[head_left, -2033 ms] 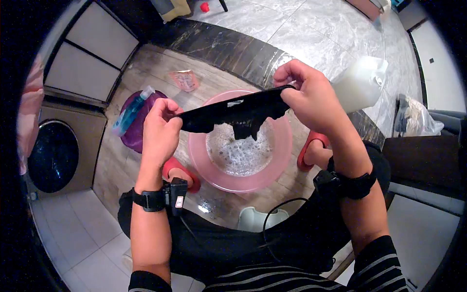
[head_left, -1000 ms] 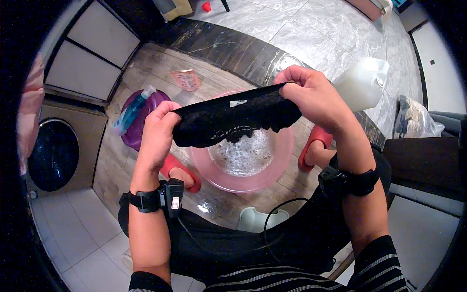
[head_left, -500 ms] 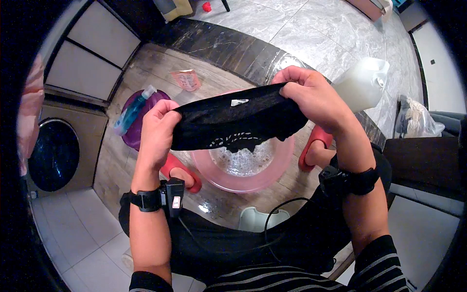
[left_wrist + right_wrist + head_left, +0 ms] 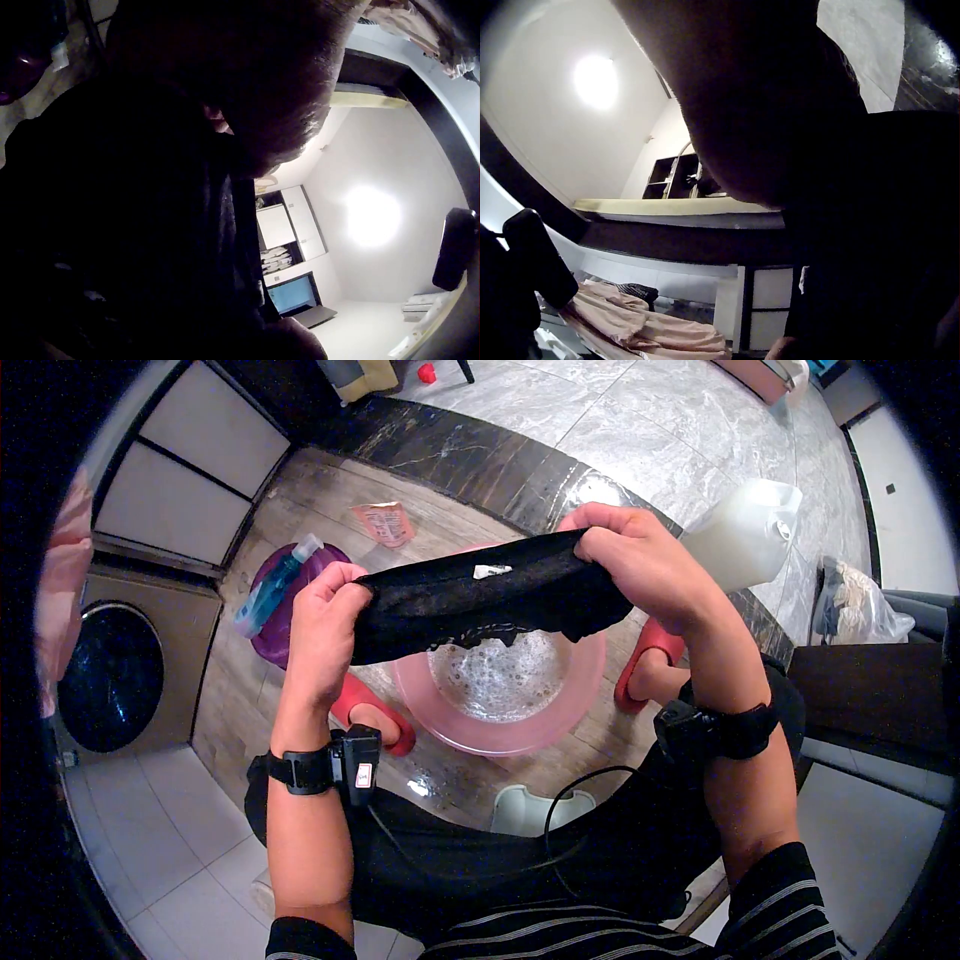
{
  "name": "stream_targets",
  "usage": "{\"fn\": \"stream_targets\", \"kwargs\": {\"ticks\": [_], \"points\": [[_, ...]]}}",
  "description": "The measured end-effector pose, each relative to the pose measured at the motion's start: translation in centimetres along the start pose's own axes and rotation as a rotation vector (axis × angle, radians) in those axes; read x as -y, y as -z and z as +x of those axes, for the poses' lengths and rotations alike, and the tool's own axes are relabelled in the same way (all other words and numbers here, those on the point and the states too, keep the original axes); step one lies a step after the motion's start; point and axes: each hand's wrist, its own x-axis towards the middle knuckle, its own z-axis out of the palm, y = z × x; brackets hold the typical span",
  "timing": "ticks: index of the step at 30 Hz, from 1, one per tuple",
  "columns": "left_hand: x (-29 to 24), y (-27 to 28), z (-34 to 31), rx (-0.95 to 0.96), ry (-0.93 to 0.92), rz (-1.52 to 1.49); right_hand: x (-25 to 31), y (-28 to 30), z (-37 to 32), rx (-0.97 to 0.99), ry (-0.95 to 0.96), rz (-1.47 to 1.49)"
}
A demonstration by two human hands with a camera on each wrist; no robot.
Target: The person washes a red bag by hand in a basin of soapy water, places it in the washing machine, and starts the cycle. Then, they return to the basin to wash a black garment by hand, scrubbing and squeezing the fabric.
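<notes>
Black underpants [image 4: 470, 600] with a small white label hang stretched by the waistband above a pink basin [image 4: 440, 725]. My left hand [image 4: 325, 630] pinches the waistband's left end between thumb and curled fingers. At the other end, slightly higher, my right hand [image 4: 640, 560] grips it the same way. A cutout-like trim runs along the lower hanging edge. Foamy water [image 4: 500, 685] fills the basin, its back part hidden behind the cloth. Both wrist views are very dark: the cloth [image 4: 112, 240] is a black mass in the left one.
A bottle of blue liquid [image 4: 268, 592] lies on a purple object [image 4: 272, 650] at left. A pink packet [image 4: 384, 523] lies behind the basin. A large whitish jug [image 4: 745, 535] stands at right. Red slippers [image 4: 640, 675] flank the basin; a washing machine [image 4: 190, 630] stands far left.
The underpants' hanging part spread wider between my hands, dropped lower, then lifted slightly, turning the trim partly out of sight. Both hands keep their grip and stay nearly in place.
</notes>
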Motion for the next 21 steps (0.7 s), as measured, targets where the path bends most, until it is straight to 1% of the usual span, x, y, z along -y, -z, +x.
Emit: {"fn": "stream_targets", "kwargs": {"ticks": [1,4,7,10,13,16,19,21], "points": [[-0.1,-0.1,-0.1,-0.006,0.009,-0.008,0.0,0.0,0.0,0.010,-0.004,0.014],[0.4,1.2,0.4,0.073,-0.060,0.029,0.1,-0.1,-0.2,0.031,-0.013,0.091],[-0.6,0.0,-0.9,-0.006,-0.123,0.030,-0.2,0.0,0.0,0.032,-0.015,0.119],[-0.4,0.6,-0.9,0.051,-0.014,-0.124,-0.5,0.0,0.3,0.020,0.002,0.120],[1.1,1.0,-0.7,-0.084,0.033,-0.219,-0.5,0.0,0.2,0.017,0.002,0.137],[2.1,1.8,-0.3,-0.020,0.036,-0.268,-0.5,0.0,0.3,0.022,0.007,0.137],[2.3,2.0,-0.3,0.010,0.014,-0.256,-0.6,0.0,0.3,0.018,0.008,0.140],[1.4,1.7,-0.5,0.082,0.053,-0.291,-0.5,-0.1,0.3,0.005,0.002,0.153]]}}
